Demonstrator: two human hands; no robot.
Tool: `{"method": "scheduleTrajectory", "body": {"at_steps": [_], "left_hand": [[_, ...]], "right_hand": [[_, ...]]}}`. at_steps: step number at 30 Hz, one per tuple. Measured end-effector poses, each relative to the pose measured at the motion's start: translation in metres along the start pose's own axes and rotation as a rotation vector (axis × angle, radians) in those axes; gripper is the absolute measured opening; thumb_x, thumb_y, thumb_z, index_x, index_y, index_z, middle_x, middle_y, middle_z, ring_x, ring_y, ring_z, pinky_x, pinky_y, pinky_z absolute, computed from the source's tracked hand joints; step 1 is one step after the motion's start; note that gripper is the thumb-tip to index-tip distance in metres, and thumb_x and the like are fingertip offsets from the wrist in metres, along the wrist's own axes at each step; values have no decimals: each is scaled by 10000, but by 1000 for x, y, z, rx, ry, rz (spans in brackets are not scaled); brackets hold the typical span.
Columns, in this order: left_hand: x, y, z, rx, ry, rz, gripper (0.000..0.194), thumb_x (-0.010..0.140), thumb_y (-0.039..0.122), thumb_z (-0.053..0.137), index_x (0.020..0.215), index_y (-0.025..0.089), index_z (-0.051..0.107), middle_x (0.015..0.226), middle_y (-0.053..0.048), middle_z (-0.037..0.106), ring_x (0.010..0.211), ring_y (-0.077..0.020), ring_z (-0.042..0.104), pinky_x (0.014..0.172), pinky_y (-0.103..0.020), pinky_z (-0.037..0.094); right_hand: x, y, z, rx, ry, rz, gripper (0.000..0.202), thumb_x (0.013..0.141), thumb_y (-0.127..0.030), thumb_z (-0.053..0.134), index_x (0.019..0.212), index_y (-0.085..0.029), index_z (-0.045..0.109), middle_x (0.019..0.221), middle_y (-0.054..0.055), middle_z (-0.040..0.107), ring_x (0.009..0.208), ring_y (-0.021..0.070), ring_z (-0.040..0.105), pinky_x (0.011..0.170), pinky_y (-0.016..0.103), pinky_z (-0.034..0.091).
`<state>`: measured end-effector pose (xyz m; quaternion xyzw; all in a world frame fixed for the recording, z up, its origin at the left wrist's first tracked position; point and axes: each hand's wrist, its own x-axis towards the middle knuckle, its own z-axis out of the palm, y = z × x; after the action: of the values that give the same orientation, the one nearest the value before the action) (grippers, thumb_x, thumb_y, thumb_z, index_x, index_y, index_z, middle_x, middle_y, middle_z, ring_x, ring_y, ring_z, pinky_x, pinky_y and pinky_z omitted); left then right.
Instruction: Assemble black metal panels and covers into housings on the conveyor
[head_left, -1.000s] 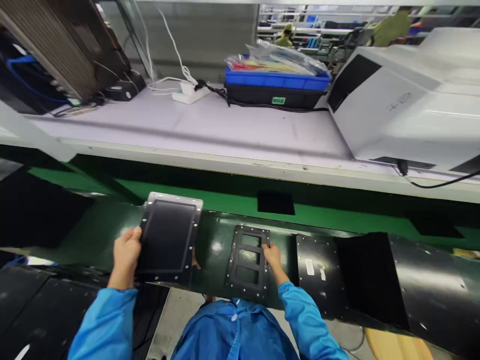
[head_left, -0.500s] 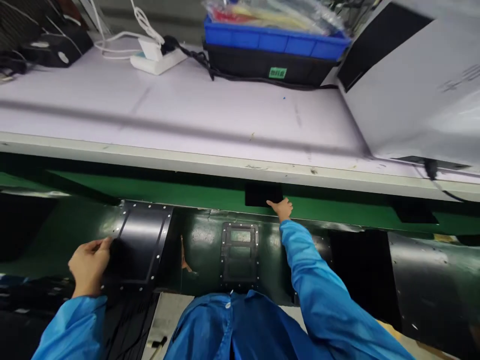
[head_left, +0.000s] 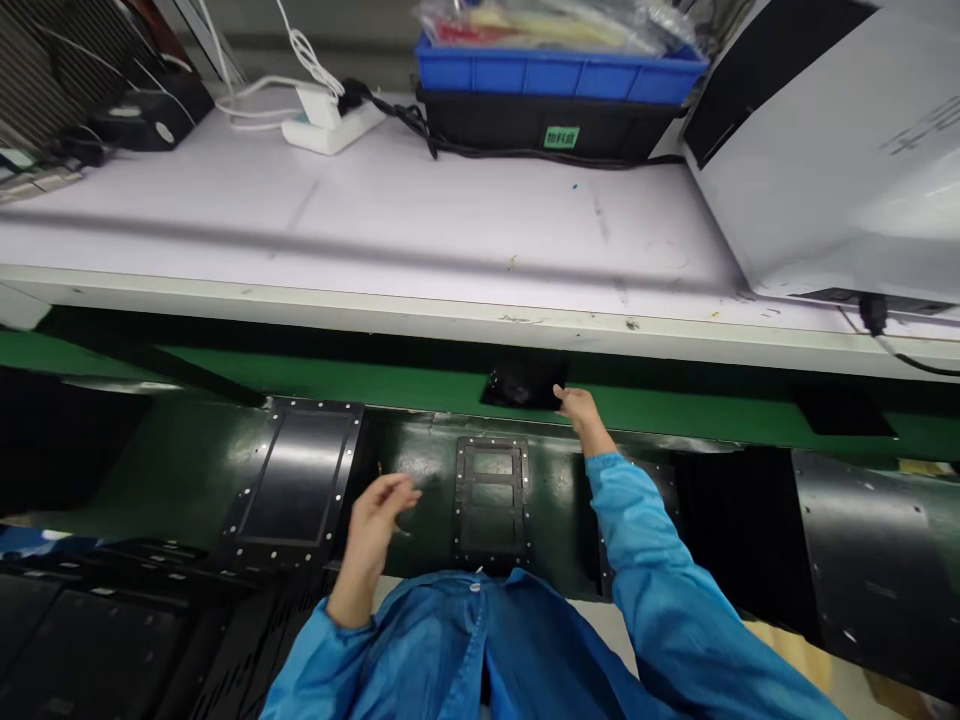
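Note:
A thin black panel (head_left: 521, 385) lies on the green strip below the shelf edge, its left side slightly raised and shiny. My right hand (head_left: 577, 405) pinches its right edge between thumb and fingers. My left hand (head_left: 381, 505) hangs over the dark green surface, fingers bent and partly apart, with nothing visible in it. Just right of it sits a black frame (head_left: 493, 495) with rectangular openings and small round studs. On the left lies a larger black studded plate (head_left: 304, 475).
On the white shelf (head_left: 450, 230) stand a blue bin (head_left: 559, 75) on a black one, a power strip (head_left: 330, 130) with cables, and a large white box (head_left: 840, 180). Another black panel (head_left: 844, 410) lies at right. Stacked black parts (head_left: 97, 630) fill the lower left.
My left hand has left the large studded plate and moved right towards the middle. My right hand now grips the thin panel's right edge, and the panel is tilted rather than flat.

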<state>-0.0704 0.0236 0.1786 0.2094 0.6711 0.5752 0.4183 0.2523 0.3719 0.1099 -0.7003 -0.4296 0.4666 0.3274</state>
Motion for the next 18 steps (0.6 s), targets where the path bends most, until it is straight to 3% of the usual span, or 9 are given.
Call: {"method": "scheduleTrajectory", "body": {"at_steps": [2, 5, 7, 9, 12, 15, 18], "left_hand": [[10, -16, 34, -160, -198, -198, 515, 717, 491, 929, 1100, 183, 777, 1184, -145, 774, 1042, -316, 774, 920, -424, 613], [16, -41, 78, -366, -360, -419, 586, 753, 395, 938, 1268, 228, 712, 1375, -169, 690, 1213, -333, 718, 1024, -483, 581], [12, -58, 101, -478, -423, -468, 682, 772, 352, 924, 1386, 274, 640, 1411, -154, 659, 1246, -313, 694, 1038, -499, 571], [2, -74, 115, -547, -430, -423, 802, 759, 304, 919, 1479, 319, 565, 1370, -114, 671, 1211, -262, 695, 1026, -446, 567], [-15, -94, 115, -544, -371, -340, 917, 716, 269, 926, 1531, 333, 511, 1207, -60, 705, 1100, -204, 707, 981, -362, 553], [-24, -103, 99, -399, -296, -283, 898, 741, 368, 925, 1529, 299, 501, 1128, -62, 717, 1042, -228, 717, 956, -377, 555], [-20, -106, 79, -156, -252, -146, 840, 783, 419, 912, 1508, 272, 515, 1326, -121, 699, 1267, -279, 657, 1075, -380, 504]], "right_hand": [[-45, 14, -3, 166, -21, -10, 416, 768, -472, 900, 732, -202, 586, 663, -3, 612, 685, 163, 623, 645, 292, 616], [-129, 58, 2, 546, -112, 6, 518, 618, -473, 994, 690, -218, 549, 667, -24, 600, 644, 138, 596, 584, 255, 572], [-187, 94, 12, 706, -165, 46, 573, 576, -469, 1022, 646, -223, 510, 628, -49, 557, 600, 113, 561, 564, 232, 538], [-239, 125, 25, 789, -176, 95, 588, 583, -485, 1024, 625, -225, 498, 605, -58, 541, 590, 110, 558, 605, 244, 551], [-294, 155, 36, 831, -202, 158, 527, 586, -510, 1021, 659, -227, 583, 671, -32, 634, 651, 140, 620, 694, 289, 588], [-322, 170, 31, 829, -296, 209, 447, 606, -504, 1020, 770, -228, 709, 806, 6, 733, 724, 162, 669, 722, 300, 598], [-343, 181, 18, 851, -370, 293, 417, 614, -475, 1027, 737, -221, 721, 778, 11, 736, 680, 145, 663, 676, 277, 592]]}}
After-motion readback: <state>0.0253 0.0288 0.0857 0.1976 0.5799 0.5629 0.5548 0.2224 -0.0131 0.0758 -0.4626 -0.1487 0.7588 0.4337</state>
